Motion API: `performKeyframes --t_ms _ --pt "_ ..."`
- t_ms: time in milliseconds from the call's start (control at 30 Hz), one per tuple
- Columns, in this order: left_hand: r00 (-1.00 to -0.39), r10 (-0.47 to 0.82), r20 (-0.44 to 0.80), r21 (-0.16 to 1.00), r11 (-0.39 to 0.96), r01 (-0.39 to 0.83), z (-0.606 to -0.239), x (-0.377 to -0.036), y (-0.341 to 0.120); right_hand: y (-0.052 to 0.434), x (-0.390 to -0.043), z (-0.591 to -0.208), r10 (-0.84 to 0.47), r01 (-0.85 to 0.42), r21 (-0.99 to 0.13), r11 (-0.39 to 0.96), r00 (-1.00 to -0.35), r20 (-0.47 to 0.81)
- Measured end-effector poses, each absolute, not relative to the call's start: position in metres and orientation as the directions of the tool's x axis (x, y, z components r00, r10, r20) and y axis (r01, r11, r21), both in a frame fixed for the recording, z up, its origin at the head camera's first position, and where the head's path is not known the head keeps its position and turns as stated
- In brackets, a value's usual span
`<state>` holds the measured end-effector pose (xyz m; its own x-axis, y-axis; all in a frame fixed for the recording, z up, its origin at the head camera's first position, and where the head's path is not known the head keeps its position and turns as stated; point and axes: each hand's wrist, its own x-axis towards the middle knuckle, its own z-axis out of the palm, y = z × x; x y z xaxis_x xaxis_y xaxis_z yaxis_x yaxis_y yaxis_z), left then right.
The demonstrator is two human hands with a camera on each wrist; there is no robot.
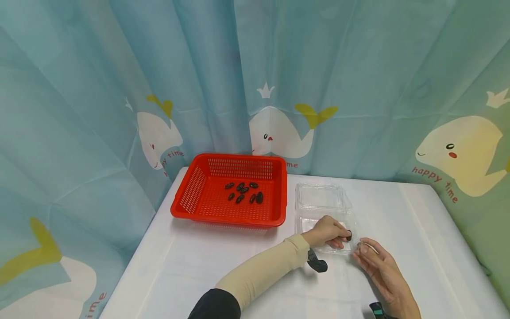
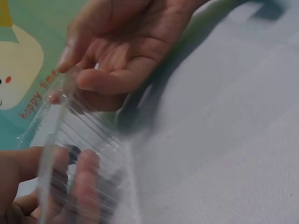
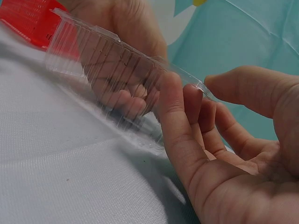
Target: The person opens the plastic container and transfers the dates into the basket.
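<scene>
My left hand (image 1: 328, 231), coming from a beige sleeve, reaches over the base of a clear plastic clamshell box (image 1: 318, 217). At its fingertips it pinches a small dark oval piece (image 1: 349, 235) that looks like a date, low inside the box's right side. My right hand (image 1: 380, 266) grips the box's near right corner, thumb on the rim and fingers against the ribbed outer wall (image 3: 117, 60). In the left wrist view the left fingers (image 2: 86, 172) show through the clear wall, with the dark piece partly hidden behind them.
A red plastic basket (image 1: 280, 195) stands at the back left of the white table (image 1: 179, 266), holding several similar dark oval pieces (image 1: 240, 187). The box's lid (image 1: 320, 195) lies folded back toward the curtain (image 1: 358, 88) with whale prints.
</scene>
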<state>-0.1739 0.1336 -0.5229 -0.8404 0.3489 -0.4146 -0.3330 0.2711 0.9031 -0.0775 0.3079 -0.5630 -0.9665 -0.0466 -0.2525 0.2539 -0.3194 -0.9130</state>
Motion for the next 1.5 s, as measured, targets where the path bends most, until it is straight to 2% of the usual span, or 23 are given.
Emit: performKeyframes --t_ms 433,700,1167,1500 --pt "-0.767 0.485 -0.421 0.907 0.222 -0.358 -0.516 -0.172 0.111 0.306 -0.077 -0.565 -0.058 0.263 -0.901 -0.345 -0.964 -0.260" --pt "-0.750 0.530 -0.396 0.918 0.197 -0.345 -0.500 -0.177 0.093 0.305 -0.078 -0.565 -0.046 0.278 -0.895 -0.349 -0.959 -0.280" --pt "-0.640 0.639 -0.428 0.887 0.161 -0.433 -0.477 -0.181 0.054 0.305 -0.078 -0.566 -0.022 0.298 -0.898 -0.324 -0.951 -0.308" --pt "-0.657 0.653 -0.377 0.906 0.113 -0.407 -0.462 -0.189 0.024 0.306 -0.078 -0.564 -0.037 0.269 -0.900 -0.344 -0.961 -0.273"
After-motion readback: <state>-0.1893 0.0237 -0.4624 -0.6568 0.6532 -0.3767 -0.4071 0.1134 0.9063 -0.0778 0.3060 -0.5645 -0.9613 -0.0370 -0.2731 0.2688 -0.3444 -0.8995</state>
